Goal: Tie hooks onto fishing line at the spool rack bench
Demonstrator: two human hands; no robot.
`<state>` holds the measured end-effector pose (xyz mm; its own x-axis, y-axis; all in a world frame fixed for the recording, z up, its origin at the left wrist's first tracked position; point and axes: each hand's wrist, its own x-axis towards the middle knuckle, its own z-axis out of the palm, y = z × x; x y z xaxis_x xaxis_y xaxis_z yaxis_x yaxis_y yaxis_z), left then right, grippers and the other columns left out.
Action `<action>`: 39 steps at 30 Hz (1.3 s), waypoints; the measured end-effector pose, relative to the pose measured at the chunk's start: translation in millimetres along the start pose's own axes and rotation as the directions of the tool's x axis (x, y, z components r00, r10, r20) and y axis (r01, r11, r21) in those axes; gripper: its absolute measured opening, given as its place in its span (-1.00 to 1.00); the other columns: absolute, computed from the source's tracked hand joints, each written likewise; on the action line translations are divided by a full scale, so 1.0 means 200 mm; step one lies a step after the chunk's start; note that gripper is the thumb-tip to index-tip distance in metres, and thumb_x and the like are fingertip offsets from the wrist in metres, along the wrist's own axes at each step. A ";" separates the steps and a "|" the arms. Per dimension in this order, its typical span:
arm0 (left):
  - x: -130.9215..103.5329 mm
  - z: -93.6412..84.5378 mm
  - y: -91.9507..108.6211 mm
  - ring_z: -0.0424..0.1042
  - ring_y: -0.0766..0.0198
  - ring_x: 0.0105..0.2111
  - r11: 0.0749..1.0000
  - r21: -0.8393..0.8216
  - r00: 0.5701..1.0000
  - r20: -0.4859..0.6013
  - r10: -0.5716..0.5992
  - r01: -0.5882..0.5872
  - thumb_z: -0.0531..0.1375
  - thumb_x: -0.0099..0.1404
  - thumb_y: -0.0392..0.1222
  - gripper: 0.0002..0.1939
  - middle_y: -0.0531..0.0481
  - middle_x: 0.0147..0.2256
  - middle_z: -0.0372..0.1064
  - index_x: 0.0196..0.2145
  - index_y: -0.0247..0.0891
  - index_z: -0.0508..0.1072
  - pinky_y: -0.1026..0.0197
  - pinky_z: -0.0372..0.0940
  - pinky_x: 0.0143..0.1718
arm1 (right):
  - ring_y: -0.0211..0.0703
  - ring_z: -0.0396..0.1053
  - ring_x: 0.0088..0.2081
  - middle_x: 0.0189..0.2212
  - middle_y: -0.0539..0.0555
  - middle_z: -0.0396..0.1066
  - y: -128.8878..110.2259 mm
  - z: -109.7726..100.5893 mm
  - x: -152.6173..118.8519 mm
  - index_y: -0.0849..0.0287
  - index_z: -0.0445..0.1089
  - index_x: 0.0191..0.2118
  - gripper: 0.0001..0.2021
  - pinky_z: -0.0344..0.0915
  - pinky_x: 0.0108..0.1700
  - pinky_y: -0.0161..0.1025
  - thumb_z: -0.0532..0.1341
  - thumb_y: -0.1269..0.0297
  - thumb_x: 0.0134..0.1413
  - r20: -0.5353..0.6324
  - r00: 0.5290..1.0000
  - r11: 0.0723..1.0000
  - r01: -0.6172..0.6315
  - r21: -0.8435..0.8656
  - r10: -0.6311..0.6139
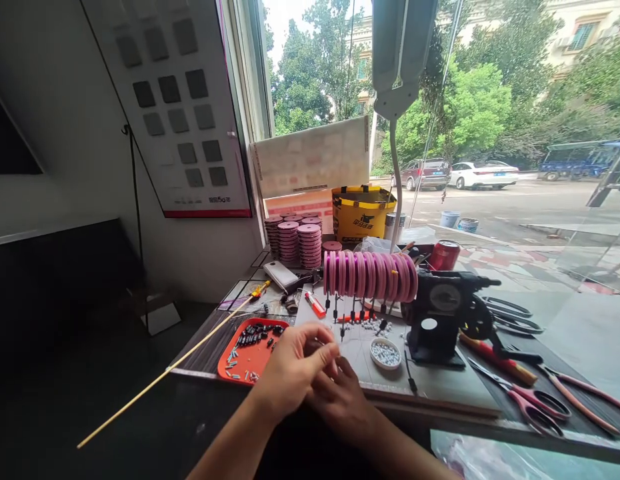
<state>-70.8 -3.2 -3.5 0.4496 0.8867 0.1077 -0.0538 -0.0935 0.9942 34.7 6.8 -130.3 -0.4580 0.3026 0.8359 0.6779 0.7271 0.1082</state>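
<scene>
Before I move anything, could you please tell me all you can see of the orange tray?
The orange tray is shallow, with rounded corners and a raised rim, and looks like smooth plastic. It lies flat on the dark table. Small black pieces are heaped towards its far side, thin pale bluish pieces are scattered at its left, and bare orange shows between. The left hand hides its near right part; whether they touch, I cannot tell.
</scene>
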 end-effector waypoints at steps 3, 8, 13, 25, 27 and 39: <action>0.05 -0.06 -0.01 0.25 0.37 -0.58 0.998 -0.064 0.998 -0.055 -0.022 0.019 0.35 -0.03 -0.25 -0.84 0.10 -0.65 0.31 -0.59 -0.33 0.43 0.32 0.12 -0.44 | -0.22 0.33 -0.51 -0.59 -0.02 0.41 0.06 -0.10 0.00 0.16 0.39 -0.34 -0.76 0.28 -0.42 -0.27 -0.01 0.42 0.23 -0.088 0.988 0.987 -0.117 0.113 0.127; 0.04 -0.06 -0.11 0.23 0.41 -0.52 0.955 -0.286 0.989 -0.099 -0.115 0.082 0.39 -0.07 -0.22 -0.80 0.08 -0.59 0.34 -0.61 -0.36 0.47 0.36 0.11 -0.39 | -0.23 0.37 -0.51 -0.53 0.03 0.42 0.08 -0.32 0.00 0.18 0.32 -0.36 -0.89 0.30 -0.48 -0.35 0.08 0.42 0.17 -0.204 0.824 0.840 -0.472 0.268 0.528; -0.07 0.07 -0.32 0.28 0.44 -0.50 0.749 -0.621 0.947 -0.034 -0.319 0.230 0.43 -0.19 -0.06 -0.70 0.09 -0.49 0.34 -0.54 -0.29 0.51 0.33 0.20 -0.39 | -0.31 0.31 -0.55 -0.57 -0.03 0.35 0.01 -0.53 -0.04 0.17 0.37 -0.39 -0.80 0.28 -0.49 -0.43 0.11 0.20 0.16 0.143 0.408 0.166 -0.632 0.757 0.902; -0.19 0.26 -0.51 0.39 0.38 -0.48 0.236 -0.939 0.922 0.157 -0.353 0.250 0.43 -0.12 -0.34 -0.83 -0.01 -0.48 0.49 -0.50 -0.42 0.56 0.33 0.31 -0.39 | -0.36 0.33 -0.52 -0.55 -0.04 0.41 -0.12 -0.53 -0.07 0.20 0.41 -0.46 -0.77 0.29 -0.40 -0.48 0.32 0.12 -0.07 0.443 0.180 -0.342 -0.412 0.845 0.878; -0.19 0.26 -0.50 0.39 0.38 -0.48 0.244 -0.940 0.922 0.140 -0.360 0.238 0.43 -0.12 -0.34 -0.83 -0.01 -0.49 0.49 -0.51 -0.42 0.55 0.33 0.31 -0.39 | -0.37 0.33 -0.53 -0.56 -0.04 0.41 -0.12 -0.53 -0.06 0.19 0.41 -0.47 -0.78 0.30 -0.41 -0.49 0.32 0.13 -0.08 0.461 0.184 -0.369 -0.385 0.846 0.868; -0.18 0.27 -0.50 0.44 0.32 -0.40 0.270 -0.928 0.924 0.157 -0.347 0.259 0.41 -0.08 -0.30 -0.85 -0.02 -0.46 0.49 -0.51 -0.41 0.55 0.33 0.29 -0.37 | -0.27 0.35 -0.55 -0.62 -0.02 0.39 -0.14 -0.51 -0.07 0.17 0.41 -0.45 -0.81 0.30 -0.45 -0.39 0.31 0.14 -0.06 0.457 0.200 -0.360 -0.383 0.851 0.867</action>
<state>-32.9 -51.1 -106.1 0.5744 0.7811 -0.2450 -0.7251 0.6244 0.2906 80.3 -80.1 -90.6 0.2330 0.9724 0.0147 -0.5581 0.1461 -0.8168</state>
